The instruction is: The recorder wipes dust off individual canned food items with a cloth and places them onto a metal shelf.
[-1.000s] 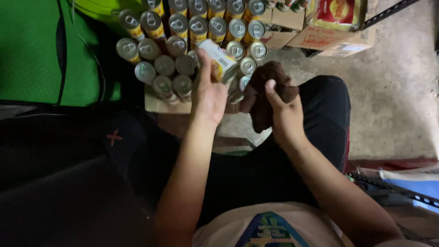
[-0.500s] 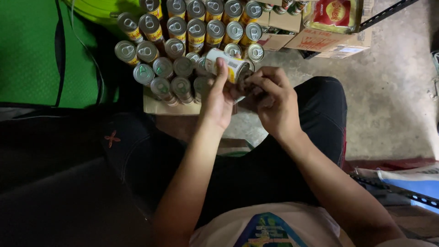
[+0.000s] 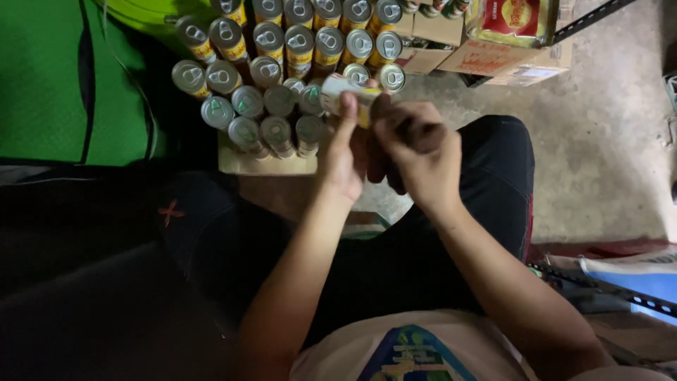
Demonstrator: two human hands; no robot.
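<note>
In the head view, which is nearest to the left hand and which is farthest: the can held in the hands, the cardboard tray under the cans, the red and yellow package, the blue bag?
1. Held can: in the left hand, touching it.
2. Cardboard tray: just to its left.
3. Red and yellow package: top right, farther off.
4. Blue bag: right edge, farthest.

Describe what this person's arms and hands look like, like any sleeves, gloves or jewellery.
Both forearms are bare right up to where they leave the picture, with no sleeve cuffs showing. The left hand and right hand wear no gloves. No watch, bracelet or ring can be seen, though the dim light hides fine detail on the fingers.
</note>
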